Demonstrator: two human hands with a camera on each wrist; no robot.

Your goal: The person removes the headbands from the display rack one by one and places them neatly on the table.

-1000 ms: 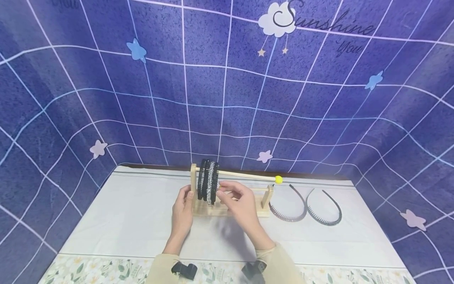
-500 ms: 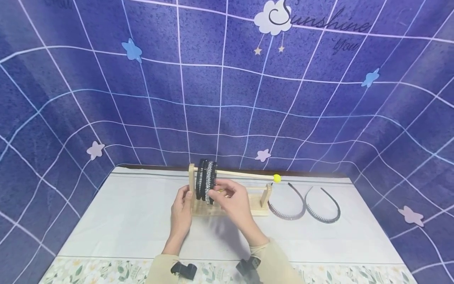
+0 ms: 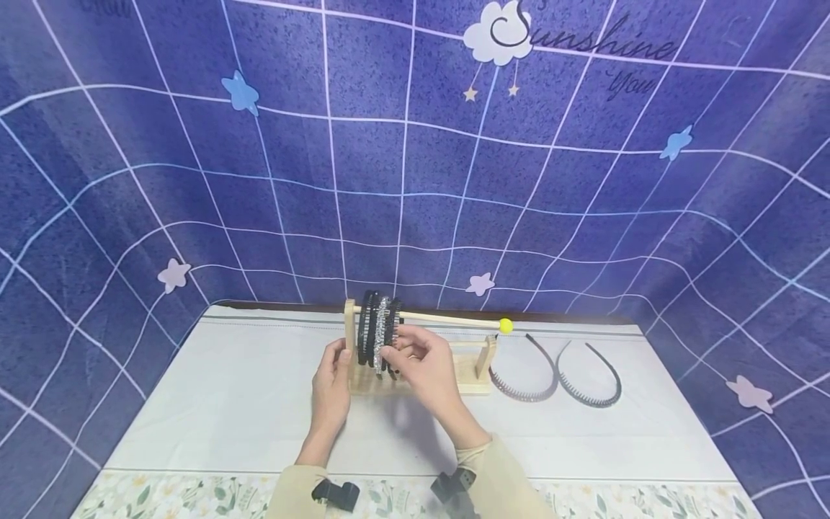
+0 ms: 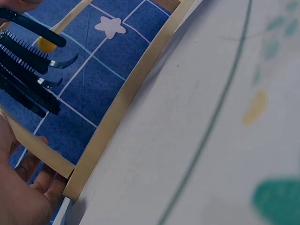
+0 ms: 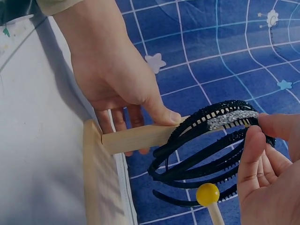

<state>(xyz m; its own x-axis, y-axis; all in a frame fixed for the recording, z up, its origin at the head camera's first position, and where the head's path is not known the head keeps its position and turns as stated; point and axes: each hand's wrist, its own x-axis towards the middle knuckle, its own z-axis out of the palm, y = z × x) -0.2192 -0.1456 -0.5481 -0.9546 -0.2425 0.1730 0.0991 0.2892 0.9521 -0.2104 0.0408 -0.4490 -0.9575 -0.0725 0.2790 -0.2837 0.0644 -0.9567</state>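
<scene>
Several black toothed headbands point(image 3: 367, 331) hang together on the upper rod point(image 3: 447, 318) of a wooden stand point(image 3: 351, 324), bunched at its left end. Among them is a silver glittery headband point(image 5: 232, 120). My left hand point(image 3: 332, 393) grips the stand's left post; in the right wrist view its thumb lies on top and the fingers wrap beneath. With thumb and index finger my right hand point(image 3: 431, 371) pinches a headband at the right side of the bunch. Its fingertips overlap the silver band in the right wrist view. A yellow ball point(image 3: 506, 326) caps the rod's right end.
Two more toothed headbands, a brownish one point(image 3: 527, 398) and a dark one point(image 3: 593, 405), lie right of the stand. A white cloth point(image 3: 227, 404) covers the table. Behind rises a blue gridded curtain point(image 3: 415, 180) with stars.
My right hand has shifted slightly left toward the bunch. The headbands at its right side are now spread a little farther apart. My left hand stays on the post.
</scene>
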